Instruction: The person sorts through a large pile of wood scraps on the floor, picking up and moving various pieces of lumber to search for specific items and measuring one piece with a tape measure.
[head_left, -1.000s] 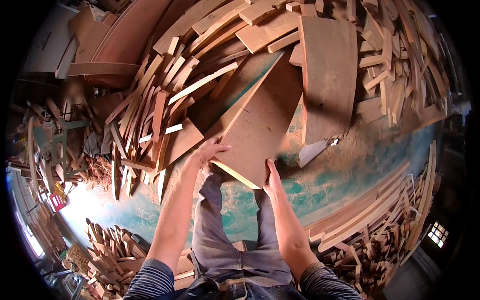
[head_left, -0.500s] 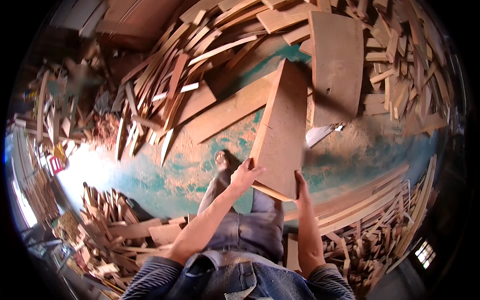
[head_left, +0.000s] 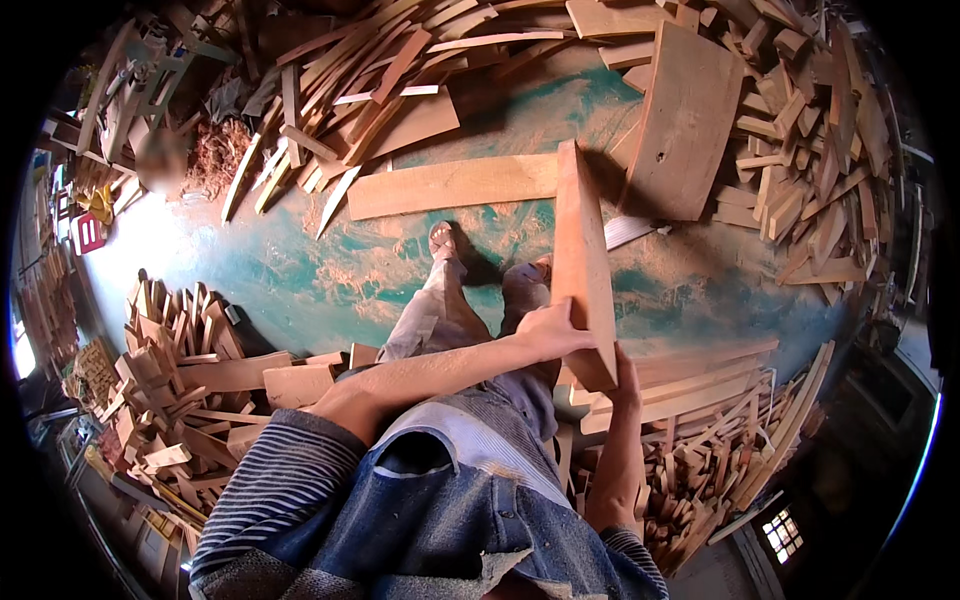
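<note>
A thick wooden plank [head_left: 584, 265] is held out in front of me, its long narrow edge turned upward and its far end pointing away. My left hand [head_left: 556, 330] grips the plank's near part from the left, thumb over the upper edge. On the right side, my right hand [head_left: 625, 376] holds it near the close end; its fingers are partly hidden behind the wood. Beyond the plank's far end, a long flat board [head_left: 455, 184] lies on the floor to the left. A wide board [head_left: 686, 120] lies at the far right, against stacked wood.
Long strips of wood [head_left: 330, 80] are heaped at the far left, short blocks [head_left: 790, 190] at the far right. Scrap piles lie near left [head_left: 190, 370] and near right [head_left: 700, 450]. Sawdust covers parts of the green floor [head_left: 350, 270].
The plank has turned from showing its broad face to showing its narrow edge, and its near end has swung right. My left arm now reaches further across my body.
</note>
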